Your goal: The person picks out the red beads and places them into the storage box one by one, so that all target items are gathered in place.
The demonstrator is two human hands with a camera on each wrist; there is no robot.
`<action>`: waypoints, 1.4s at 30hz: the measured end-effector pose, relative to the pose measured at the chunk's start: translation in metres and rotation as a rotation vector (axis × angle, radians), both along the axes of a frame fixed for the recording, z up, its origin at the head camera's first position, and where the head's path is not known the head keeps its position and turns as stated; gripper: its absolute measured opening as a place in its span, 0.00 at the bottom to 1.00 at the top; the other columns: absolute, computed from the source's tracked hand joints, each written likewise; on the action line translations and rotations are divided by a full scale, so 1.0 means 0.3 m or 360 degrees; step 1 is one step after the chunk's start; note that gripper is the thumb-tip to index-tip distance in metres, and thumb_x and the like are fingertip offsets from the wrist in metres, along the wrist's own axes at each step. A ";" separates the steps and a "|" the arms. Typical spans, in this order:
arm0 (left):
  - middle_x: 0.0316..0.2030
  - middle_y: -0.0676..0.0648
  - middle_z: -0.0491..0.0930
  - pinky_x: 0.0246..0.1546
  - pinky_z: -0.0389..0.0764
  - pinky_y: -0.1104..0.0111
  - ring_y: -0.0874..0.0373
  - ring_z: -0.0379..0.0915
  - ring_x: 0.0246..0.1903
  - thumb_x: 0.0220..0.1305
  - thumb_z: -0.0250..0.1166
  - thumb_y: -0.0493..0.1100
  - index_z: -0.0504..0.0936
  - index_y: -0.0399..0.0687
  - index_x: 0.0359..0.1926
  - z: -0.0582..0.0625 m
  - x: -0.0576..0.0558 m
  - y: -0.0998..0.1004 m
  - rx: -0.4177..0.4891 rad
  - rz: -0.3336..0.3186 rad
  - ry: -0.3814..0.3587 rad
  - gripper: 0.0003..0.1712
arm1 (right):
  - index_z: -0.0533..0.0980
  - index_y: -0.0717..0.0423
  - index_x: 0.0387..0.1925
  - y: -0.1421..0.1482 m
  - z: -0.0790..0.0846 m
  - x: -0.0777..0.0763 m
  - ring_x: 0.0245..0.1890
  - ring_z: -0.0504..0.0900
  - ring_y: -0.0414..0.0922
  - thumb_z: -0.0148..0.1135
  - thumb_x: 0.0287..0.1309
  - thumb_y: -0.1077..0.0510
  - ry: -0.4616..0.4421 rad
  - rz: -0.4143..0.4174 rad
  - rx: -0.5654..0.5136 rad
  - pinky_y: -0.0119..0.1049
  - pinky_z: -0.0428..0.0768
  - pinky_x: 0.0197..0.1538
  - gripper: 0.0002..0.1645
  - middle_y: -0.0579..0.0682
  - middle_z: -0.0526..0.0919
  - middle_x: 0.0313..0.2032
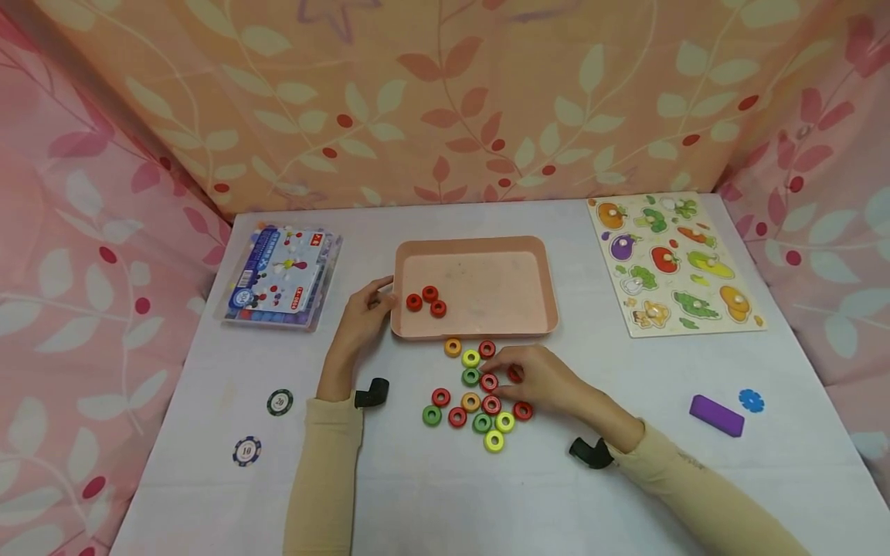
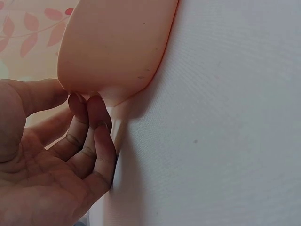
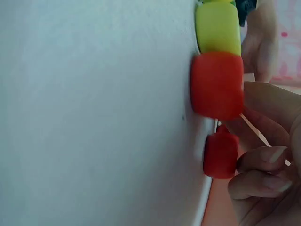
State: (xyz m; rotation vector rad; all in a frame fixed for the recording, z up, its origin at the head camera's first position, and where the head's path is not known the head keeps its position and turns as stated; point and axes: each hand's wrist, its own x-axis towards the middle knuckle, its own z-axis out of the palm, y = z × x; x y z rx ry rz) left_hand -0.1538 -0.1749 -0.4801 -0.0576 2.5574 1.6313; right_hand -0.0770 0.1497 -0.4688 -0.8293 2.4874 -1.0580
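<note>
My left hand (image 1: 366, 313) grips the left end of a shallow pink tray (image 1: 487, 327); in the left wrist view, thumb and bent fingertips meet at the tray's edge (image 2: 113, 61). Three red rings (image 1: 430, 293) lie inside the tray, near its left end. In front of it, my right hand (image 1: 545, 378) reaches into a loose group of small rings, thumb and index finger on either side of a red ring (image 1: 489, 382). Another red ring (image 1: 515, 374) shows beneath its curled fingers. Around them lie a green ring (image 1: 470, 377), a yellow ring (image 1: 504, 422) and an orange ring (image 1: 470, 402).
A clear case with a printed label (image 1: 281, 274) lies back left. Two poker chips, one green (image 1: 280, 402) and one blue (image 1: 246, 451), are at the left. A vegetable puzzle board (image 1: 677, 266) is back right, with a purple block (image 1: 717, 415) and blue flower piece (image 1: 751, 401) nearer.
</note>
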 end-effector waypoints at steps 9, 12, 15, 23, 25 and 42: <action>0.34 0.44 0.77 0.32 0.67 0.71 0.57 0.67 0.29 0.72 0.60 0.40 0.75 0.47 0.67 -0.005 -0.003 0.001 0.0018 0.0010 0.0007 0.24 | 0.86 0.44 0.46 -0.019 0.041 -0.043 0.26 0.72 0.44 0.77 0.52 0.57 0.0002 -0.0060 -0.0282 0.30 0.67 0.29 0.17 0.39 0.84 0.38; 0.34 0.44 0.76 0.31 0.67 0.71 0.58 0.66 0.28 0.72 0.60 0.41 0.75 0.47 0.67 -0.008 -0.003 -0.001 0.0032 0.0012 0.0004 0.23 | 0.85 0.46 0.46 -0.026 0.061 -0.079 0.23 0.71 0.44 0.76 0.52 0.59 -0.0017 -0.0108 -0.0466 0.31 0.67 0.27 0.18 0.42 0.84 0.39; 0.34 0.44 0.76 0.31 0.67 0.71 0.58 0.66 0.28 0.72 0.60 0.41 0.75 0.47 0.67 -0.008 -0.005 -0.002 0.0027 0.0009 0.0003 0.24 | 0.85 0.49 0.47 -0.040 0.067 -0.124 0.24 0.73 0.44 0.76 0.53 0.60 0.0018 -0.0173 -0.0563 0.31 0.70 0.28 0.18 0.46 0.84 0.40; 0.35 0.43 0.77 0.32 0.67 0.70 0.55 0.67 0.30 0.72 0.59 0.41 0.75 0.48 0.67 -0.002 -0.001 -0.001 0.0012 0.0012 -0.0016 0.24 | 0.84 0.52 0.45 -0.117 0.044 -0.208 0.30 0.76 0.46 0.75 0.53 0.61 -0.0092 -0.0393 -0.0587 0.33 0.72 0.34 0.16 0.51 0.85 0.37; 0.35 0.43 0.77 0.32 0.68 0.70 0.55 0.67 0.30 0.73 0.59 0.41 0.74 0.49 0.67 0.000 0.000 0.000 0.0004 0.0007 -0.0018 0.24 | 0.84 0.51 0.45 -0.139 0.038 -0.222 0.29 0.77 0.46 0.75 0.53 0.62 -0.0137 -0.0428 -0.0545 0.32 0.73 0.31 0.16 0.51 0.84 0.33; 0.35 0.43 0.76 0.33 0.68 0.70 0.56 0.67 0.30 0.73 0.59 0.41 0.74 0.48 0.68 0.004 0.001 0.001 0.0002 -0.0007 -0.0015 0.24 | 0.84 0.60 0.45 -0.276 0.008 -0.310 0.32 0.83 0.44 0.69 0.54 0.70 -0.0320 -0.0615 -0.0455 0.30 0.78 0.30 0.15 0.56 0.86 0.37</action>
